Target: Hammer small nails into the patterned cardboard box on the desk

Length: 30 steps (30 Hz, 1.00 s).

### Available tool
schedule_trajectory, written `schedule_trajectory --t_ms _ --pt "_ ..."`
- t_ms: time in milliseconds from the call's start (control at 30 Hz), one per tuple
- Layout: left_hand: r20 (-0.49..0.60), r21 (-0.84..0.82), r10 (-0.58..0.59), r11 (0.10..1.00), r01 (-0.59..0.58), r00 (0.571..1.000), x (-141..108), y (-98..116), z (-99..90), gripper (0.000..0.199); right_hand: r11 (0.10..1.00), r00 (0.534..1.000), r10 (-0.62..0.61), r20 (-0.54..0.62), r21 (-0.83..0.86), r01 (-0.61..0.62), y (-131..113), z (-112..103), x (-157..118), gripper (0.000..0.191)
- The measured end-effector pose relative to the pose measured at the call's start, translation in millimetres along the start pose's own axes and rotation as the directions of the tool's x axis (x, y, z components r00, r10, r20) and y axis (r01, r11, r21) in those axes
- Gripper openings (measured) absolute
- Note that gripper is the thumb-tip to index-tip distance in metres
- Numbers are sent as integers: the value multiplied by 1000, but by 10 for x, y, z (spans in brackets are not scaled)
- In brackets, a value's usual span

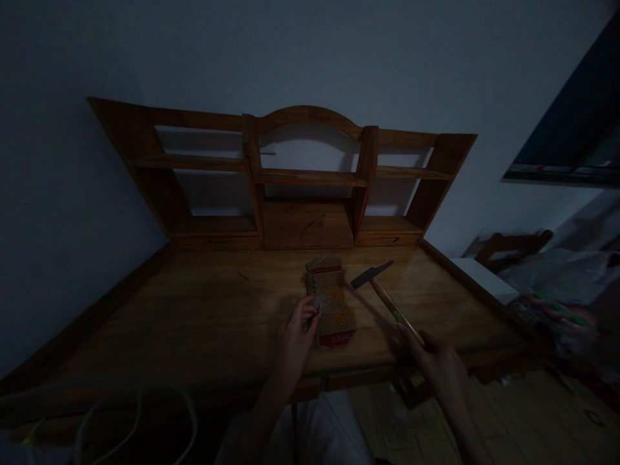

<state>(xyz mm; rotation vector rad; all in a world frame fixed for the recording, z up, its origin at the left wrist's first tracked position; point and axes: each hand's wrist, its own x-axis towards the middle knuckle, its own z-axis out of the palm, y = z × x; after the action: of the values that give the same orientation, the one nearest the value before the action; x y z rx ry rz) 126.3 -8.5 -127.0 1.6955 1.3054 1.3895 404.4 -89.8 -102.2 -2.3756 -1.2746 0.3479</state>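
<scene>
My right hand (438, 361) is wrapped round the wooden handle of a hammer (387, 300), whose dark head is raised over the desk to the right of a piece of patterned cardboard (334, 303). The cardboard is brown with red bands and yellow patches, and its left edge looks torn. Over that left edge, my left hand (300, 326) pinches a small pale object (317, 303) between thumb and fingers. It is too small and dark for me to make out what it is.
The wooden desk (217, 303) carries a shelf unit (310, 175) along its back against the wall. A thin dark bit lies left of the cardboard. At right are a chair (513, 245) and plastic-wrapped items (562, 284). A pale cable (188, 407) loops at lower left.
</scene>
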Motion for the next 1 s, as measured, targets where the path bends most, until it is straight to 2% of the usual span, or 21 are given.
schedule_trajectory --t_ms 267,400,467,600,700,800,900,1000 --pt "43 28 -57 998 56 997 4 100 -17 29 997 994 -75 -80 -17 73 -11 -15 -47 64" --pt "38 46 -71 997 69 997 23 86 -4 29 981 982 -126 -138 -163 103 -35 -129 -151 62" --pt "33 49 -70 996 69 997 30 78 1 28 946 958 -203 -203 -293 139 -57 -209 -219 62" --pt "23 47 -57 997 56 998 29 73 1 27 835 862 -440 -253 -469 289 -122 -319 -320 63" --pt "22 39 -58 998 57 998 23 61 5 28 802 811 -530 -248 -458 383 -190 -336 -337 60" --pt "26 43 -65 997 63 998 20 53 9 25 808 781 -552 -292 -418 414 -276 -331 -338 59" --pt "31 41 -77 996 76 997 19 62 2 22 822 775 -544 -322 -392 414 -356 -328 -356 61" --pt "50 59 -97 994 95 994 20 79 -17 20 818 811 -528 -252 -406 407 -414 -331 -389 58"
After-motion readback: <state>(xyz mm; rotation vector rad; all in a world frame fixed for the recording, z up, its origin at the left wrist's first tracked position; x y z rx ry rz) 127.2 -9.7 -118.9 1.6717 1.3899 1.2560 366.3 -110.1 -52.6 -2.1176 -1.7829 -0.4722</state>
